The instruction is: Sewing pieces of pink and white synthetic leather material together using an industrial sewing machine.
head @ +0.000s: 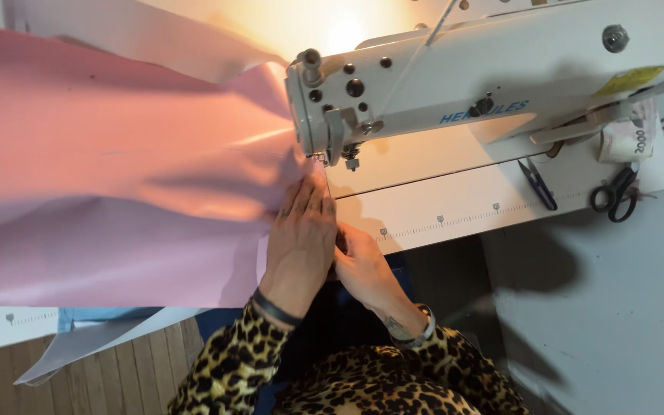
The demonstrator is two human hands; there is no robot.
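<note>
Pressing smooth pink fabric [117,192] flat, left hand [301,238] open; right hand [359,265] pinches its edge.

The needle and presser foot of the sewing machine [493,73] are too small and shadowed to make out, and the machine's right end runs off the frame. The pink fabric [117,177] is cut off at the left edge. The right hand [363,265] is partly hidden behind the left hand [301,242] (its fingertips cannot be seen). The scissors [615,196] blades lie under a paper roll [628,138].
</note>
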